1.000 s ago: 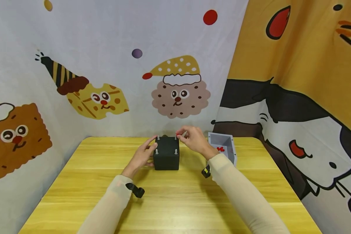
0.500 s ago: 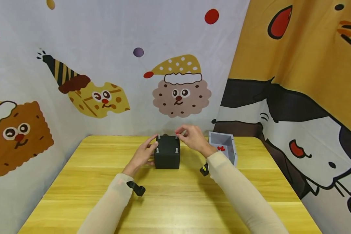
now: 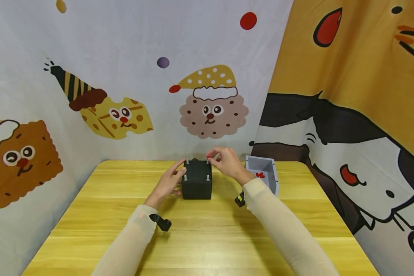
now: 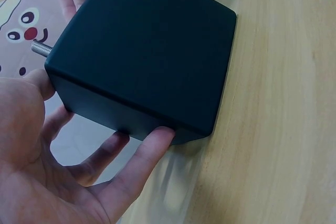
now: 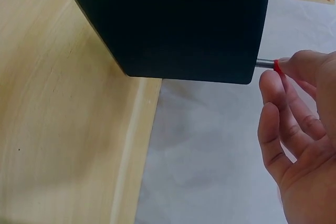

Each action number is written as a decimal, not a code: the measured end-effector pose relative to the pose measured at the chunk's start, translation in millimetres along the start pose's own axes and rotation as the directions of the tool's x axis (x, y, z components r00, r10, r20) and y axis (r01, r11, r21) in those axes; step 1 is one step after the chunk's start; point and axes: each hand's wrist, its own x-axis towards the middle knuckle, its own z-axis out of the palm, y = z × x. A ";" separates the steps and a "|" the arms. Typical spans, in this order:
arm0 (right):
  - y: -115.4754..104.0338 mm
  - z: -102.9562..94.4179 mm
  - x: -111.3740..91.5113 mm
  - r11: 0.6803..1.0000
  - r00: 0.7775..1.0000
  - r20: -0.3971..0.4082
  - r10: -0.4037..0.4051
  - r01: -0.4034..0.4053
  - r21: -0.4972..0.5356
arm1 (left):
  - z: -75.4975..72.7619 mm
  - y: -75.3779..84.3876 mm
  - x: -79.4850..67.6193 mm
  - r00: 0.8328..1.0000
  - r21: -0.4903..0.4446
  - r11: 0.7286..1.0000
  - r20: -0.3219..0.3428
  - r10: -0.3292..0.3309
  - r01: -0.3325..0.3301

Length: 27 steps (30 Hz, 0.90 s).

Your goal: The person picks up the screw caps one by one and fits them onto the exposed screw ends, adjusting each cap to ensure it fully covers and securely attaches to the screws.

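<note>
A black box (image 3: 197, 190) stands on the wooden table with upright threaded studs (image 3: 208, 178) at its top corners. My left hand (image 3: 166, 184) rests against the box's left side, its fingers spread along that face and the thumb at the top edge beside a stud, as the left wrist view shows. At the back right corner, my right hand (image 3: 229, 164) pinches a small red nut (image 5: 277, 66) between thumb and index finger. The nut sits at the tip of that stud (image 5: 264, 63), and the fingers partly cover it. The other right fingers are loosely bent below.
Just right of the box stands a grey open bin (image 3: 271, 165), with several small red pieces (image 3: 260, 175) on its floor. My right forearm passes in front of it. A printed curtain (image 3: 134, 46) hangs behind the table's (image 3: 193, 237) back edge.
Both hands and the box keep nearly the same places. The right fingers stay on the red nut, and the right wrist shifts slightly to the left.
</note>
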 end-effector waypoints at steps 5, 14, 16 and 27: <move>0.7 1.5 1.1 1.000 1.000 0.003 0.013 -0.013 0.010 | -1.1 -0.9 0.6 1.000 -0.003 1.000 0.000 0.007 -0.007; 4.3 5.8 0.4 1.000 1.000 0.013 0.018 -0.018 0.001 | -0.8 -3.9 1.9 1.000 -0.004 1.000 0.001 0.014 -0.014; 4.6 6.3 0.1 1.000 1.000 0.012 0.018 -0.018 0.003 | -0.9 -3.3 1.3 1.000 -0.005 1.000 0.001 0.011 -0.011; 4.5 6.4 -1.2 1.000 1.000 0.013 0.024 -0.024 0.003 | 0.6 -1.1 0.1 1.000 -0.008 1.000 -0.006 0.003 -0.003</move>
